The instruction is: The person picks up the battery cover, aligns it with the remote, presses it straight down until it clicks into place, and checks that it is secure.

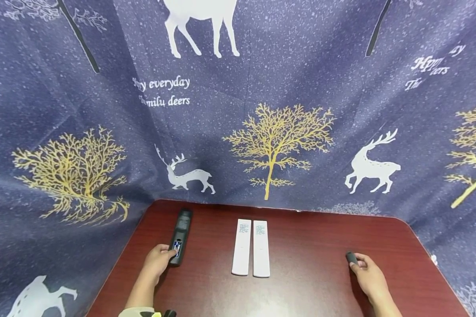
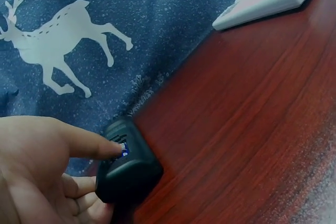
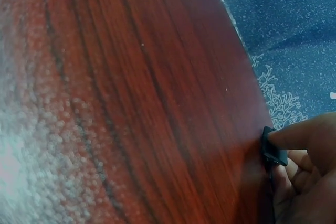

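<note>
At the left of the table, my left hand [image 1: 156, 263] grips the near end of a black remote control [image 1: 183, 222], which lies back side up. Its battery compartment is uncovered, and blue batteries [image 1: 177, 245] show inside. In the left wrist view, the thumb [image 2: 100, 145] presses on a blue battery [image 2: 125, 149] while the other fingers are under the remote [image 2: 134, 177]. Over on the right, my right hand [image 1: 370, 276] pinches a small black battery cover [image 1: 351, 258] between thumb and fingers. The right wrist view shows the cover [image 3: 275, 153] close to the tabletop.
Two white remote controls [image 1: 241, 251] [image 1: 261, 252] lie side by side, apart from both hands, in the middle of the reddish-brown table [image 1: 305, 246]. A dark blue cloth [image 1: 206, 127] with deer and trees hangs behind the table and at its sides.
</note>
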Action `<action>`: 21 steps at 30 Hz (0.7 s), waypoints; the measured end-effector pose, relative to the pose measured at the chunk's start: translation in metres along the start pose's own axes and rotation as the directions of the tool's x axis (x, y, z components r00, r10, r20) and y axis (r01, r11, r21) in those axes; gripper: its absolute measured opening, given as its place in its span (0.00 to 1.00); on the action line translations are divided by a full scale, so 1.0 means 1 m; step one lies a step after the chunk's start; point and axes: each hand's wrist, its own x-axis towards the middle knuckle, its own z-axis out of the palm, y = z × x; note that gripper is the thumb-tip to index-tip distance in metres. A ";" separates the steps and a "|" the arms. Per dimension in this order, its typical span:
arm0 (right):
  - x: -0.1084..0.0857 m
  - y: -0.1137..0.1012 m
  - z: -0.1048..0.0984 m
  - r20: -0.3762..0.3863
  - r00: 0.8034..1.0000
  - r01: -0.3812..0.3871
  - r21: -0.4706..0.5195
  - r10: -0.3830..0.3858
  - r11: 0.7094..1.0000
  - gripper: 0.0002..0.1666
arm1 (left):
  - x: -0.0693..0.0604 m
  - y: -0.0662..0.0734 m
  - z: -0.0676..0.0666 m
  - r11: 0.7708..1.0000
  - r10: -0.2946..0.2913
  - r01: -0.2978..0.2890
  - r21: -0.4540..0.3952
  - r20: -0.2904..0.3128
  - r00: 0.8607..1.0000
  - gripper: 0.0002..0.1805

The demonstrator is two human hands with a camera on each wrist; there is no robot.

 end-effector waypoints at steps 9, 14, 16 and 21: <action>0.000 0.000 -0.001 -0.008 1.000 0.002 0.013 -0.002 1.000 0.30 | -0.001 0.002 -0.003 1.000 -0.028 0.028 0.009 0.013 1.000 0.29; -0.001 -0.001 0.000 -0.033 0.999 0.001 0.011 0.000 1.000 0.29 | -0.001 0.002 -0.004 0.999 -0.035 0.035 0.002 0.023 0.999 0.28; -0.001 -0.001 0.000 -0.037 0.999 0.000 0.018 0.001 1.000 0.28 | -0.001 0.002 -0.004 0.999 -0.041 0.041 -0.004 0.023 0.999 0.27; -0.002 -0.001 -0.001 -0.039 0.999 -0.005 0.035 0.006 0.999 0.28 | -0.001 0.003 -0.006 0.999 -0.032 0.033 -0.025 0.015 0.999 0.26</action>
